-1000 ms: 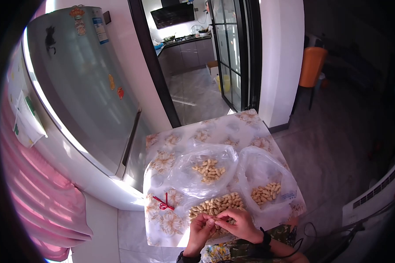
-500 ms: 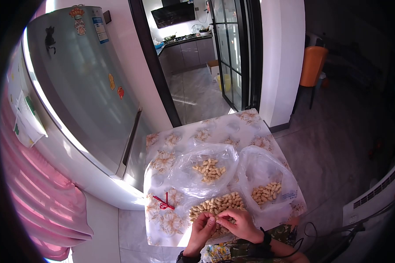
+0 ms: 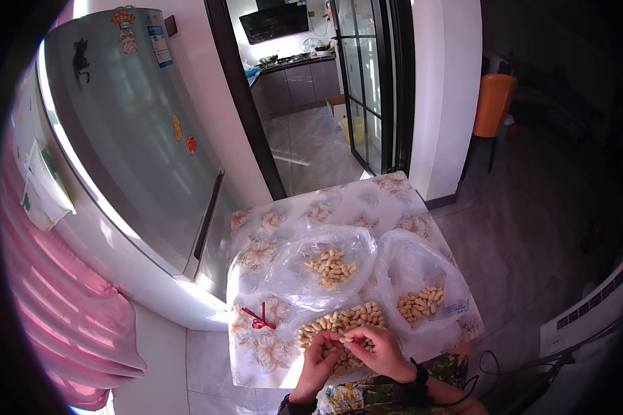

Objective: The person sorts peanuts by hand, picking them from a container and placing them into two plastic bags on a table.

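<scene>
Over the near side of a clear tray (image 3: 292, 323) full of unshelled peanuts (image 3: 349, 318), my two hands come close together. My right hand (image 3: 379, 354) pinches a single peanut (image 3: 346, 339) between thumb and fingertips. Beside it, my left hand (image 3: 318, 361) is curved, its thumb apart from the index finger and its fingertips right at the peanut's end. Behind the tray lies a clear plastic bag (image 3: 284, 277) with a small heap of peanuts (image 3: 331, 268) on it. Another open plastic bag (image 3: 394, 259) to the right holds more peanuts (image 3: 420, 304).
A flowered cloth covers the table (image 3: 256, 356). On its left lies a red tie (image 3: 259, 319). A grey fridge (image 3: 128, 138) stands at the left, near a pink curtain (image 3: 76, 318). Beyond the table, a glass-panelled door (image 3: 360, 83) opens onto a kitchen.
My left thumb has drawn down away from the fingertips, and the hands have parted slightly. The peanut now shows between my right fingertips. Bags and tray stay put.
</scene>
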A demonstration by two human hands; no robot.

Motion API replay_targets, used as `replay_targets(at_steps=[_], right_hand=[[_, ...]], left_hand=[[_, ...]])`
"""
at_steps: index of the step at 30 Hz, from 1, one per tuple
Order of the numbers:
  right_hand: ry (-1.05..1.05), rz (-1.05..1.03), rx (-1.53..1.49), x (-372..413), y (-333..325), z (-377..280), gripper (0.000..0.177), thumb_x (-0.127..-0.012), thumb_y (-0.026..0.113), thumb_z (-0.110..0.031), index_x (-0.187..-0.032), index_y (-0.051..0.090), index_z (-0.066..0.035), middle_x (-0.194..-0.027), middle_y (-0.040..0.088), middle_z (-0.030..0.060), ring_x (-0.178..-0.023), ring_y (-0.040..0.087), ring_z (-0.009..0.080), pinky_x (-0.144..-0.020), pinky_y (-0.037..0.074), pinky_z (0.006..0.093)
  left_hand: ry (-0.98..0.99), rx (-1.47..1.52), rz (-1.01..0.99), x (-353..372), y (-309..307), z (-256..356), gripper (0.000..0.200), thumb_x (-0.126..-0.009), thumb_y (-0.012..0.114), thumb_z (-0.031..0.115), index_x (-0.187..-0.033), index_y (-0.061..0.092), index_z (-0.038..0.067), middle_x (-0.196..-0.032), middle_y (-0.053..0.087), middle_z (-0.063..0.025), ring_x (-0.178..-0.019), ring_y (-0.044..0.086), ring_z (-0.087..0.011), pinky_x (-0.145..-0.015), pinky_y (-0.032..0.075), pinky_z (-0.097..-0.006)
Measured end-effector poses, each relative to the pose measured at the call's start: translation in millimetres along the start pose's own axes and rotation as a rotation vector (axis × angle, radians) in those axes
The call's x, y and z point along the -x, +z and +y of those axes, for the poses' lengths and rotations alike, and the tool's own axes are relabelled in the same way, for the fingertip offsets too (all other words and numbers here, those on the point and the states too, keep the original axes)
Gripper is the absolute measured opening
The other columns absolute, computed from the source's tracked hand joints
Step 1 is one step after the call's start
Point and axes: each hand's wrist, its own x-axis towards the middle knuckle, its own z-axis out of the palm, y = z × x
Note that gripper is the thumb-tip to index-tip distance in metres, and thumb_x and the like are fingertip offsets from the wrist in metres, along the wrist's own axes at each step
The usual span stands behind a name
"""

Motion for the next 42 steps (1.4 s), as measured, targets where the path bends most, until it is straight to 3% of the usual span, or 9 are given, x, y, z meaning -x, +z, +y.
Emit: replay_targets(at_steps=[4, 6, 13, 16, 18, 25, 34, 42], right_hand=[[0.006, -0.017, -0.013, 0, -1, 1, 0.019, -0.087, 0.072, -0.011, -0.102, 0.065, -0.002, -0.089, 0.07, 0.0083, -0.076, 0.069, 0.0168, -0.065, 0.056, 0.0273], [0.011, -0.027, -0.004, 0, -1, 1, 0.019, -0.087, 0.071, -0.011, -0.102, 0.065, -0.002, -0.088, 0.07, 0.0084, -0.076, 0.07, 0.0173, -0.065, 0.056, 0.0274], [0.01, -0.052, -0.014, -1, -2, -2, 0.017, -0.088, 0.071, -0.013, -0.099, 0.064, -0.001, -0.087, 0.069, 0.0082, -0.076, 0.071, 0.017, -0.065, 0.056, 0.0272], [0.024, -0.06, -0.066, 0, -2, 0, 0.014, -0.088, 0.069, -0.01, -0.097, 0.064, -0.001, -0.085, 0.068, 0.0077, -0.075, 0.07, 0.0172, -0.065, 0.056, 0.0278], [-0.013, -0.04, 0.005, 1, -3, 0, 0.012, -0.087, 0.068, -0.007, -0.097, 0.064, -0.002, -0.084, 0.067, 0.0078, -0.076, 0.069, 0.0174, -0.064, 0.055, 0.0283], [-0.091, -0.06, 0.03, -4, -2, -3, 0.01, -0.084, 0.07, -0.004, -0.093, 0.067, -0.004, -0.082, 0.068, 0.0071, -0.072, 0.067, 0.0173, -0.064, 0.052, 0.028], [0.027, -0.073, -0.015, -1, -2, 2, 0.018, -0.083, 0.074, -0.012, -0.098, 0.067, -0.004, -0.087, 0.068, 0.0085, -0.077, 0.068, 0.0214, -0.066, 0.052, 0.0306], [0.014, -0.063, -0.006, 1, 0, 5, 0.018, -0.084, 0.075, -0.012, -0.096, 0.067, -0.002, -0.084, 0.069, 0.0095, -0.073, 0.069, 0.0183, -0.062, 0.053, 0.0284]], left_hand=[[-0.035, -0.042, 0.005, 1, 2, 4, 0.027, -0.09, 0.056, -0.003, -0.115, 0.053, 0.004, -0.097, 0.057, -0.0006, -0.088, 0.054, -0.0065, -0.077, 0.043, -0.0184], [-0.016, -0.056, 0.031, 1, 4, 4, 0.024, -0.091, 0.057, -0.001, -0.114, 0.054, 0.003, -0.083, 0.056, 0.0027, -0.069, 0.05, -0.0032, -0.062, 0.04, -0.0167], [-0.043, 0.044, -0.022, 1, 3, 7, 0.017, -0.096, 0.059, 0.006, -0.112, 0.054, 0.004, -0.083, 0.057, 0.0028, -0.069, 0.051, -0.0031, -0.061, 0.041, -0.0161], [-0.075, 0.12, -0.002, 2, 9, 13, 0.015, -0.097, 0.06, 0.008, -0.11, 0.055, 0.004, -0.085, 0.059, 0.0017, -0.071, 0.055, -0.0042, -0.062, 0.044, -0.0168], [0.012, 0.069, 0.106, 1, 10, 10, 0.012, -0.096, 0.061, 0.007, -0.106, 0.056, 0.004, -0.086, 0.062, -0.0024, -0.063, 0.051, -0.0049, -0.055, 0.04, -0.0181], [0.027, 0.114, 0.114, 1, 7, 11, 0.012, -0.094, 0.062, 0.007, -0.105, 0.056, 0.004, -0.084, 0.062, -0.0014, -0.063, 0.049, -0.0036, -0.054, 0.039, -0.0179], [0.018, 0.231, 0.116, 2, 8, 11, 0.013, -0.093, 0.065, 0.01, -0.102, 0.057, 0.004, -0.085, 0.065, -0.0019, -0.066, 0.056, -0.005, -0.057, 0.043, -0.017], [0.021, 0.035, 0.08, 3, 7, 12, 0.016, -0.093, 0.066, 0.012, -0.103, 0.058, 0.001, -0.086, 0.065, -0.0013, -0.071, 0.058, -0.0061, -0.065, 0.048, -0.0187]])
